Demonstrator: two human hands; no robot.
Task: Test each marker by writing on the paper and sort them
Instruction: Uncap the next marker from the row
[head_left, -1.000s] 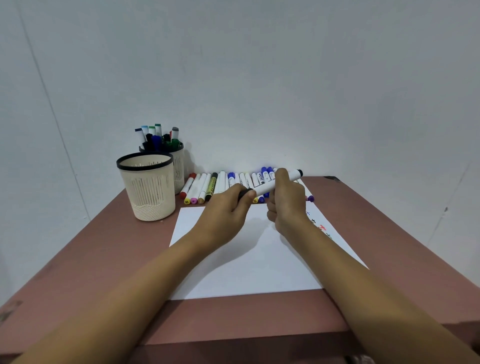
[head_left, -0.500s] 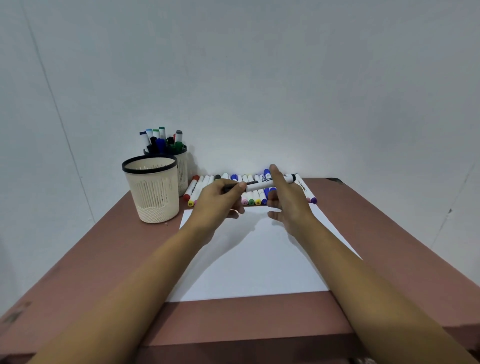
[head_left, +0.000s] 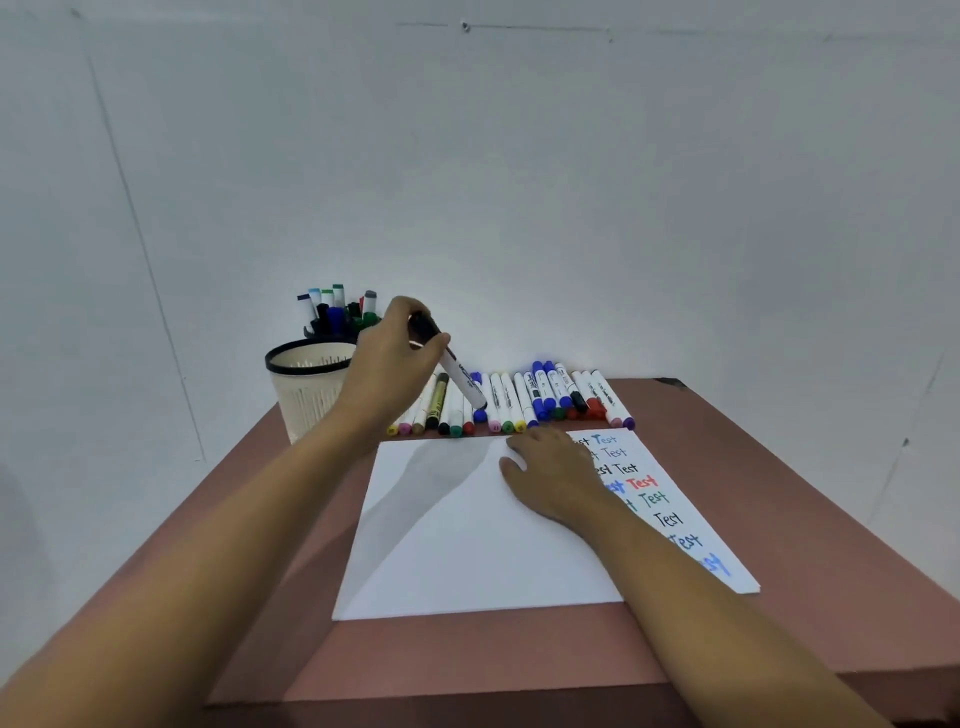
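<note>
Holds a white whiteboard marker (head_left: 460, 376) in the left hand (head_left: 389, 369), fingers and thumb curled round its upper end where the black cap sits, barrel slanting down and to the right above the row of markers (head_left: 519, 402) at the far edge of the paper (head_left: 467, 545). Rests the right hand (head_left: 550, 473) flat on the sheet, fingers straight and spread, gripping nothing, well apart from the left. Shows "Test" written several times in black, blue and red down the paper's right side, partly hidden by the right forearm. Stands a cream mesh cup (head_left: 306, 384) with a black rim just left of the raised hand, and behind it a second cup of markers (head_left: 337, 309), both on the reddish table (head_left: 779, 519).

Looks light, stiff and smooth-walled, so likely to roll if laid down loose and to slip if pinched only at the tip. Best taken mid-barrel for writing, with the other hand on the cap to pull it straight off. Needs little force; risks a dented felt tip if pressed hard
</note>
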